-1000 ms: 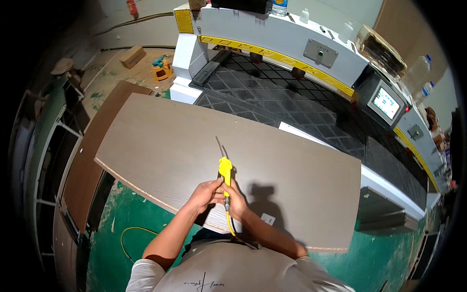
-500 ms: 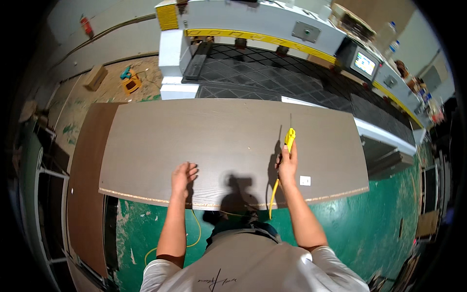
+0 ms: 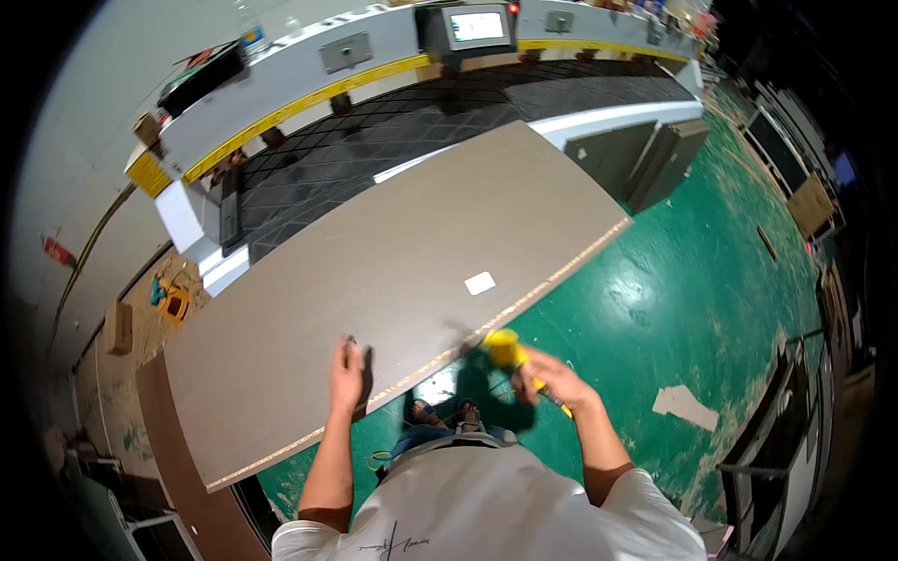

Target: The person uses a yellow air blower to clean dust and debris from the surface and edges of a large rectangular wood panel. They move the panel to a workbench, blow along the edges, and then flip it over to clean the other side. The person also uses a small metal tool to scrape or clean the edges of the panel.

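Note:
A large grey-brown wooden panel (image 3: 402, 248) lies in front of me, its raw chipboard edge facing me. My right hand (image 3: 554, 379) is closed round a yellow air blow gun (image 3: 505, 348), just off the panel's near edge; motion smears the gun's front end and hides its nozzle. Over the panel near that same edge, my left hand (image 3: 346, 376) hovers with loosely bent fingers and no object visible in it. A small white label (image 3: 480, 283) lies on the panel, ahead of the blow gun.
A long grey machine with a yellow strip (image 3: 309, 117) and a lit screen (image 3: 477, 26) runs behind the panel. Dark boards (image 3: 645, 164) lean at its right. A brown board (image 3: 168, 439) sits at left. A pale scrap (image 3: 686, 407) lies on the green floor (image 3: 655, 309).
The view has turned to the right, so the panel now slants. My right hand has drawn the blow gun back from over the panel to beyond its near edge. My left hand stays over the panel.

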{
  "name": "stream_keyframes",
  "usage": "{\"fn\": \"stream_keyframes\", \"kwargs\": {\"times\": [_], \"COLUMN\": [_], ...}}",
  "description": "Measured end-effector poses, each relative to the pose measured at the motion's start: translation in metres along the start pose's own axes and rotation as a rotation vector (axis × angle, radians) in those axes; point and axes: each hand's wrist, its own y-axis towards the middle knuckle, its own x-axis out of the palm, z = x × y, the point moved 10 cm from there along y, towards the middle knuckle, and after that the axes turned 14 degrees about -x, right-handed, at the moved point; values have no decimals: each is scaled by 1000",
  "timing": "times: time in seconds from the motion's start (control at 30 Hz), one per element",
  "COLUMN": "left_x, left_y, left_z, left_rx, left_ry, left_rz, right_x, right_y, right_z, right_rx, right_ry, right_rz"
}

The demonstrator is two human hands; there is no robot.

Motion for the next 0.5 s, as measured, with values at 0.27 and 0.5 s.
{"fn": "stream_keyframes", "kwargs": {"times": [0.27,0.5], "left_x": [108,95], "left_y": [-51,-64], "left_z": [7,28], "left_rx": [401,394], "left_ry": [1036,1055], "left_rz": [143,211], "right_x": [-98,-134], "right_y": [-129,-144], "right_z": [68,194], "right_rx": [104,41], "right_ry": [-47,970], "right_rz": [136,533]}}
